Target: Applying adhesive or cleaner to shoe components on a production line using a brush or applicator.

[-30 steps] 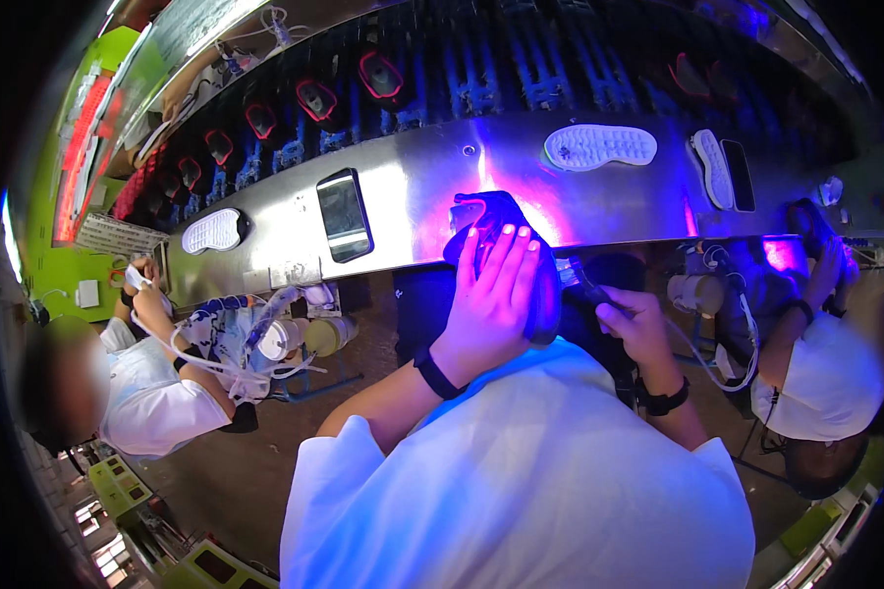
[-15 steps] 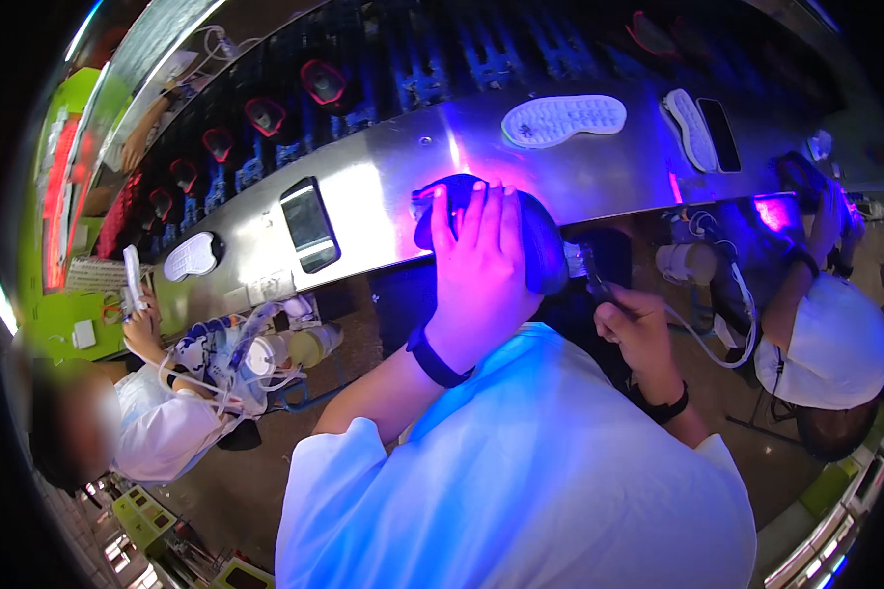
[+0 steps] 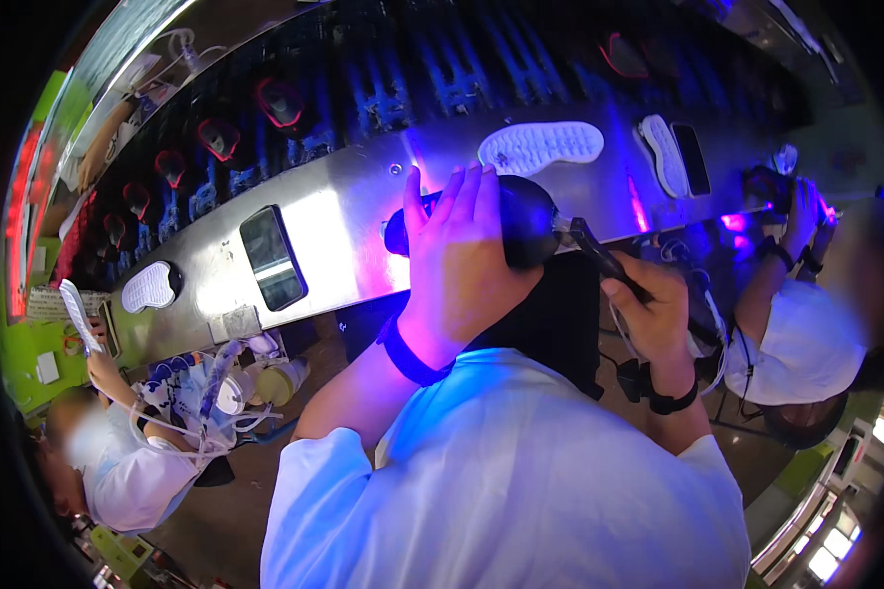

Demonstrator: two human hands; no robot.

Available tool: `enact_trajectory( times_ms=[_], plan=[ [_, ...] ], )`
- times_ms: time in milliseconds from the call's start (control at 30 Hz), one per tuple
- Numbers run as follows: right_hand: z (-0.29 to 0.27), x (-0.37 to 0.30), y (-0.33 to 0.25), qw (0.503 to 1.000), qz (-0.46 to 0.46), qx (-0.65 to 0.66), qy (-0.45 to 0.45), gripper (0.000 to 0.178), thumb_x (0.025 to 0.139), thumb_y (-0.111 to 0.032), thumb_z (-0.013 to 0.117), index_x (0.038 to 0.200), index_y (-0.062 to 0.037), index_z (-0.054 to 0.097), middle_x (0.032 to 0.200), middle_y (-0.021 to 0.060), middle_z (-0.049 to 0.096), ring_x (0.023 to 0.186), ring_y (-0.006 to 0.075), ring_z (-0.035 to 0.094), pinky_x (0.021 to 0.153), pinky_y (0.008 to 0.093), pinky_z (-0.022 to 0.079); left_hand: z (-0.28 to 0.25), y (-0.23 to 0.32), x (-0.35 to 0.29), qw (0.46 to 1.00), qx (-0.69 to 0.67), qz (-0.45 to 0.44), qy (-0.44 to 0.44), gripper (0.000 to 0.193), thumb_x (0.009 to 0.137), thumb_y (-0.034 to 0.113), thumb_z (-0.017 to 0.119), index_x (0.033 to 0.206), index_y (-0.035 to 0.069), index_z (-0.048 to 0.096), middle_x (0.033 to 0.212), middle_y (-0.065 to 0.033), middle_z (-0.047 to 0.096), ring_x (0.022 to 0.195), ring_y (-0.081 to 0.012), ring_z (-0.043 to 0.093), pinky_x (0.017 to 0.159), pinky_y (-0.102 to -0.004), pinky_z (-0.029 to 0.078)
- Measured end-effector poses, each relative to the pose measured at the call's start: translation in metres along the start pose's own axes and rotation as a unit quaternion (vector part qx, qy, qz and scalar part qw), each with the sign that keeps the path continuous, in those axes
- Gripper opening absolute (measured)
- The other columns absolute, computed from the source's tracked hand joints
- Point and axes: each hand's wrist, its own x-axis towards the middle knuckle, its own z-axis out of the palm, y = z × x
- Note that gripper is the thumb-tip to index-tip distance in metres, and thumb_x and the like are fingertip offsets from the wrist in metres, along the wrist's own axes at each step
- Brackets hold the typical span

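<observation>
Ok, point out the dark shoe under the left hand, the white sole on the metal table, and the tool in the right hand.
dark shoe (image 3: 532, 224), head view, rounded right end
white sole (image 3: 540, 145), head view, middle of tread
tool (image 3: 599, 253), head view, shaft above right hand

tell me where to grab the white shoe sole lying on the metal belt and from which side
Grip the white shoe sole across its narrow middle, coming from above. It lies flat on the metal belt, tread up, long axis along the belt, so only its side edges offer a pinch. The left hand holding the dark shoe sits just beside it.
</observation>
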Motion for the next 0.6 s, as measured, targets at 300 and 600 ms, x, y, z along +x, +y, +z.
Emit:
enact_trajectory(
  times_ms=[300,600],
  plan=[
    [0.033,0.063,0.005,0.994,-0.11,-0.009,0.013,0.031,0.083,-0.004,0.076,0.112,0.0026,0.07,0.085,0.009,0.068,0.073,0.0157,0.062,0.067,0.0273,0.048,-0.019,-0.038,0.023,0.998,-0.009,-0.044,-0.044,0.094,0.061,0.034,0.084,0.139,-0.003,0.047,0.121,-0.0234,0.063,0.114,-0.0392,0.062,0.112,-0.0566,0.031],
    [0.066,0.062,0.018,0.972,0.092,0.208,-0.055,0.035,0.088,-0.008,0.075,0.121,0.0025,0.068,0.088,0.0019,0.068,0.073,0.0079,0.059,0.067,0.0219,0.046,-0.05,-0.1,0.003,0.979,0.016,0.015,-0.202,0.105,0.065,0.033,0.086,0.151,0.003,0.032,0.11,-0.022,0.065,0.096,-0.0395,0.066,0.078,-0.0452,0.056]
  ],
)
